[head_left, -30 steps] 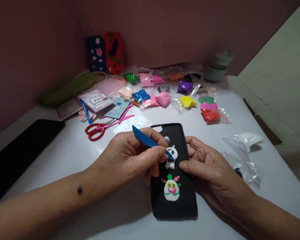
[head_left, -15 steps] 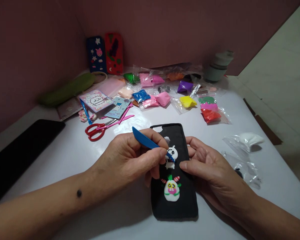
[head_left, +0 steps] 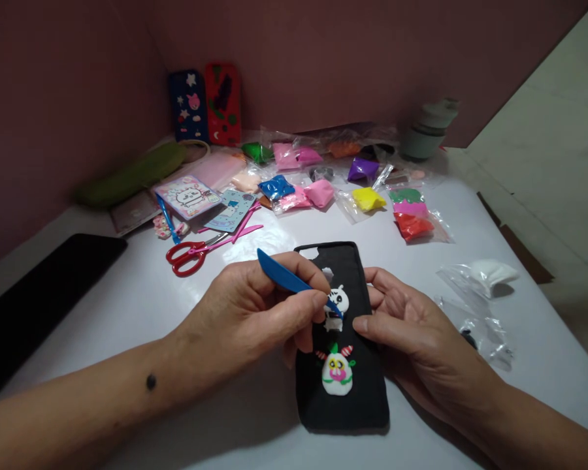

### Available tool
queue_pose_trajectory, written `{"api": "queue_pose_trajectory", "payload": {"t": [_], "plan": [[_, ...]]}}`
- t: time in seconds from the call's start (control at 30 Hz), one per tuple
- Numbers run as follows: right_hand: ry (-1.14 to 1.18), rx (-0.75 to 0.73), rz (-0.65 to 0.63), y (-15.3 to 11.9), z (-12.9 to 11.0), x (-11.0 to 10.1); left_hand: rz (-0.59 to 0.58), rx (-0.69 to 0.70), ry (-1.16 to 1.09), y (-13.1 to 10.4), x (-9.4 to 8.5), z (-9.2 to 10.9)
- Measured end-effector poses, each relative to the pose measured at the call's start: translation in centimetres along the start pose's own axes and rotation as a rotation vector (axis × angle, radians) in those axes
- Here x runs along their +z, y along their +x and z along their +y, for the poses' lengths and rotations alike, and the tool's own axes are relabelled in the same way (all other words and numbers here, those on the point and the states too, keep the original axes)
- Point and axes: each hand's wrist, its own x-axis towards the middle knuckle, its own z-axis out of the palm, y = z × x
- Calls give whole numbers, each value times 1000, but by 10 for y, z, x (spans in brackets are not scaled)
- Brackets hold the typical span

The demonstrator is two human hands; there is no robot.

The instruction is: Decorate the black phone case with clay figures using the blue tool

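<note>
A blue clay modelling tool (head_left: 283,272) is pinched between the thumb and fingers of my left hand (head_left: 274,307). Its thin tip rests at a white clay figure (head_left: 340,301) with a black eye and a small white body, on a black phone case (head_left: 343,408). My right hand (head_left: 411,326) grips the case by its right edge, thumb on top and fingers behind. Lower on the case is a white clay figure (head_left: 337,375) with striped horns, yellow eyes and a pink mouth. My left fingers partly hide the upper figure.
Red-handled scissors (head_left: 186,259) and a character card (head_left: 189,198) lie to the left, near a black slab (head_left: 44,307). Bagged clay packets, such as yellow (head_left: 368,199) and red (head_left: 412,226), spread across the back. White clay (head_left: 490,274) sits at right; a bottle (head_left: 425,134) stands behind.
Almost nothing differs. The back end of the blue tool has tilted very slightly to the left, while the case and my right hand stay nearly still.
</note>
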Motion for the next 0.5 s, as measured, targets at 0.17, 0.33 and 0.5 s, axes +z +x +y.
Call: {"api": "queue_pose_trajectory", "payload": {"t": [0.17, 0.33, 0.5], "plan": [[10, 3, 13, 0, 1, 0, 54, 17, 26, -1, -2, 5], [-19, -8, 23, 0, 0, -1, 77, 87, 10, 0, -8, 5], [-41, 3, 51, 0, 0, 0, 59, 111, -79, 4, -13, 3]]}}
